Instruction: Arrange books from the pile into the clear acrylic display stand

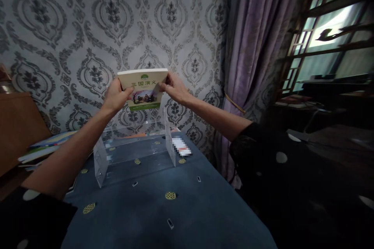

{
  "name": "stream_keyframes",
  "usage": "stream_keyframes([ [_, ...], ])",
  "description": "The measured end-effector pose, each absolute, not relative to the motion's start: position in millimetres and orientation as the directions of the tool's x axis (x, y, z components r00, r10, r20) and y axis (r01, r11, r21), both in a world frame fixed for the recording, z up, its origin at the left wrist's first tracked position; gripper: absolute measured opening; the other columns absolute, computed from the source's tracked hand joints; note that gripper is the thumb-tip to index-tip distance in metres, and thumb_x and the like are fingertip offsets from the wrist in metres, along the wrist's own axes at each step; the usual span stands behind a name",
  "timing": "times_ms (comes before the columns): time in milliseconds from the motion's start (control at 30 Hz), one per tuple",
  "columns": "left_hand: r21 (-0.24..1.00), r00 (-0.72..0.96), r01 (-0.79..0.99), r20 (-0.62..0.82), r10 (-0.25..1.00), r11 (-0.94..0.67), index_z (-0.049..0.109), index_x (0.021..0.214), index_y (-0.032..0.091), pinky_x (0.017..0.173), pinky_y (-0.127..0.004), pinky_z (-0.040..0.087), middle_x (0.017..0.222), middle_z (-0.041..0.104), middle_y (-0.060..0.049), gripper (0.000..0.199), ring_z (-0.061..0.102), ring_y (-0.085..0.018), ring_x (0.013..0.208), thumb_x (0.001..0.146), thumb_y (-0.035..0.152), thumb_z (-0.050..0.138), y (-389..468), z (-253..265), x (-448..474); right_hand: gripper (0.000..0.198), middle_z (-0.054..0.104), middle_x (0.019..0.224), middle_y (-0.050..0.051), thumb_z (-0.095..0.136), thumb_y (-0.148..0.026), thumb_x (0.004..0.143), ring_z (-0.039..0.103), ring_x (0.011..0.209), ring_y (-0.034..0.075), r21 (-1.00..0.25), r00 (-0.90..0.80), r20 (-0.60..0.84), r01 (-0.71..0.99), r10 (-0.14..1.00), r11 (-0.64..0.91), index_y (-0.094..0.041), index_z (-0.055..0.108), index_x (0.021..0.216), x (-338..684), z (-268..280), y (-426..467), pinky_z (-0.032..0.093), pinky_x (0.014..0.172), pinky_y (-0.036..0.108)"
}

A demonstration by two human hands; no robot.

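Observation:
A paperback book with a cream cover, Chinese lettering, a picture and a green lower band is held up in the air. My left hand grips its left edge, thumb on the front cover. On the opposite edge my right hand is closed the same way, fingers behind the book. Below the book stands a clear plastic rack with upright side panels, the left panel nearer my left forearm. The book is above the rack, apart from it.
A dark blue patterned cloth covers the table. Several books or papers are piled at the left, beside a wooden cabinet. A blurred-out white item lies right of the rack. Patterned wall and purple curtain stand behind.

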State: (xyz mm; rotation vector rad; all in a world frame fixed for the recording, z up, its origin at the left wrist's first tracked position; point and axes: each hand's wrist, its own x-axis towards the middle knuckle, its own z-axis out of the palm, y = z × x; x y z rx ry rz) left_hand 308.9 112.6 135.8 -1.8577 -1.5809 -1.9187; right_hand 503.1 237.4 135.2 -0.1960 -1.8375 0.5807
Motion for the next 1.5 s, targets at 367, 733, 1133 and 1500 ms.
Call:
stream_keyframes([
  [367, 0.656, -0.280, 0.594, 0.711, 0.644, -0.466, 0.057, 0.115, 0.015, 0.057, -0.025, 0.055, 0.104, 0.069, -0.009, 0.045, 0.067, -0.022, 0.085, 0.071, 0.021, 0.065, 135.3, 122.2, 297.7, 0.018, 0.066, 0.098, 0.004, 0.060, -0.021, 0.086, 0.062, 0.089, 0.019, -0.557, -0.528, 0.753, -0.194, 0.393, 0.807, -0.020, 0.057, 0.104, 502.8, 125.9, 262.2, 0.059, 0.069, 0.032],
  [733, 0.788, -0.429, 0.511, 0.580, 0.692, -0.344, 0.063, 0.102, 0.015, 0.050, -0.024, 0.042, 0.088, 0.071, -0.007, 0.037, 0.062, -0.019, 0.066, 0.066, 0.016, 0.066, 177.2, 141.1, 282.3, 0.007, 0.057, 0.079, 0.001, 0.056, -0.019, 0.089, 0.058, 0.072, 0.015, -0.592, -0.401, 0.705, 0.120, 0.584, 0.797, -0.017, 0.060, 0.093, 458.9, 147.0, 298.0, 0.057, 0.061, 0.028],
  [1133, 0.793, -0.365, 0.540, 0.522, 0.771, -0.281, 0.066, 0.102, 0.012, 0.050, -0.024, 0.047, 0.078, 0.070, -0.008, 0.031, 0.062, -0.018, 0.061, 0.073, 0.025, 0.066, 201.3, 122.6, 275.4, 0.020, 0.059, 0.069, 0.003, 0.051, -0.024, 0.097, 0.059, 0.063, 0.015, -0.671, -0.423, 0.599, 0.199, 0.680, 0.715, -0.016, 0.059, 0.080, 464.6, 123.8, 315.6, 0.058, 0.060, 0.030],
  [1500, 0.684, -0.258, 0.712, 0.465, 0.847, -0.159, 0.059, 0.129, 0.019, 0.068, -0.037, 0.057, 0.091, 0.072, -0.009, 0.050, 0.068, -0.027, 0.080, 0.091, 0.049, 0.047, 185.4, 83.4, 270.9, 0.046, 0.074, 0.095, 0.014, 0.036, -0.044, 0.103, 0.070, 0.096, 0.026, -0.639, -0.427, 0.475, 0.433, 0.769, 0.636, -0.014, 0.070, 0.096, 468.0, 82.7, 306.6, 0.054, 0.089, 0.034],
])
